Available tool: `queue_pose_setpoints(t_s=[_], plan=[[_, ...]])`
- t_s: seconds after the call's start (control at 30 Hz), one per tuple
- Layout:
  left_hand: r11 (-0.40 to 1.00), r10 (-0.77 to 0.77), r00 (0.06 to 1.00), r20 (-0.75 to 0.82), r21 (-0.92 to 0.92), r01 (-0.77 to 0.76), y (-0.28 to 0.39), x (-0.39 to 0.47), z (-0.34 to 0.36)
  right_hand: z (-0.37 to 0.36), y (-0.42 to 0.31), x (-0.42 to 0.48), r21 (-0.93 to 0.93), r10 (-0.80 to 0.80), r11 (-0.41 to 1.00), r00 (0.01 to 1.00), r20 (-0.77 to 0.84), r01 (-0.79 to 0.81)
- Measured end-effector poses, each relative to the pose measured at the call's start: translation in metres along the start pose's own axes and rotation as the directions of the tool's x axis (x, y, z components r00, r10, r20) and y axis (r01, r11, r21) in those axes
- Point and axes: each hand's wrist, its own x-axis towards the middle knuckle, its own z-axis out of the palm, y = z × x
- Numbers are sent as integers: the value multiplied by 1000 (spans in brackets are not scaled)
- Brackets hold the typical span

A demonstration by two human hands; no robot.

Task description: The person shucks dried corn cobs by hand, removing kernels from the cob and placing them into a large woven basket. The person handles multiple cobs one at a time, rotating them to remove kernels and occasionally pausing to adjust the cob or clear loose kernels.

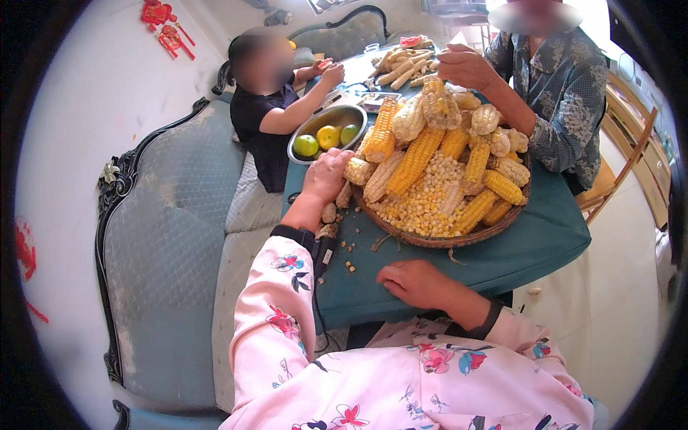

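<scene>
A round woven basket heaped with corn cobs and loose kernels stands on a table with a teal cover. My left hand reaches to the basket's left side, its fingertips by a pale corn cob; whether it grips that cob cannot be told. Below the basket, my right hand rests on the cover near the table's front edge, fingers loosely curled, with nothing seen in it. Small cobs and scattered kernels lie beside my left wrist.
A metal bowl of green and yellow citrus fruit stands left of the basket. Stripped cobs are piled farther back. One person holds a red piece of food at the left; another sits across at the right. A sofa lines the left.
</scene>
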Motion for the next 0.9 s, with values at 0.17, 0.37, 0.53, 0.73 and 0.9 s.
queue_pose_setpoints(t_s=[0.17,0.37,0.53,0.73,0.9], plan=[[1000,7,997,-82,10,-6,5,-8,-10,-1,-1,0,-36,12,999,1000,8,-12],[991,-4,981,-196,-129,-22,19,-19,-23,1,-1,1,-6,15,1000,1000,13,-15],[927,-127,977,-171,-372,55,42,-40,-40,-3,-4,0,-17,30,999,999,29,-29],[846,-273,942,-195,-515,138,69,-61,-21,-3,-6,0,-26,14,1000,1000,24,-13],[837,-353,874,-333,-529,136,70,-53,11,-3,-5,-1,-22,16,1000,1000,19,-16]])
